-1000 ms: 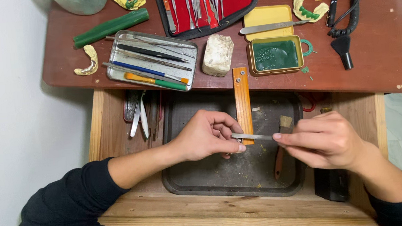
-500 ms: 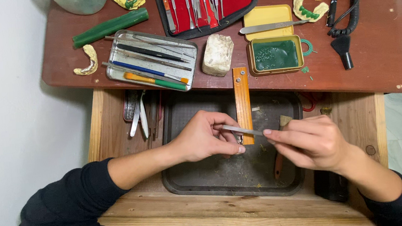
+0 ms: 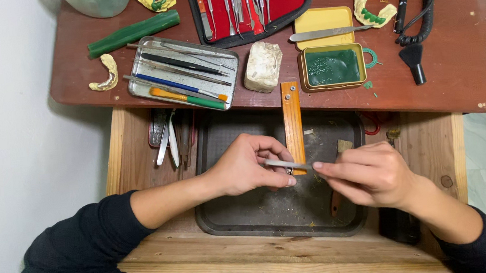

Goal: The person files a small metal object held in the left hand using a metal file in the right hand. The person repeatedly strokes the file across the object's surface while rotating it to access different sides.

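Even, soft light; sharp focus, faint shadows.

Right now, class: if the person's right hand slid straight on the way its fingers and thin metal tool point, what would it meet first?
The right hand points left, holding a thin metal tool. The tool's far end already lies at the left hand, beside the upright orange wooden peg, so the left hand's fingers likely come first, though depth is unclear.

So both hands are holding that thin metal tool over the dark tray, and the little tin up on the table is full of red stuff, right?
Not quite: the tin holds green stuff, not red, as the head view shows. The rest stands: the left hand and right hand hold the thin metal tool over the dark tray.
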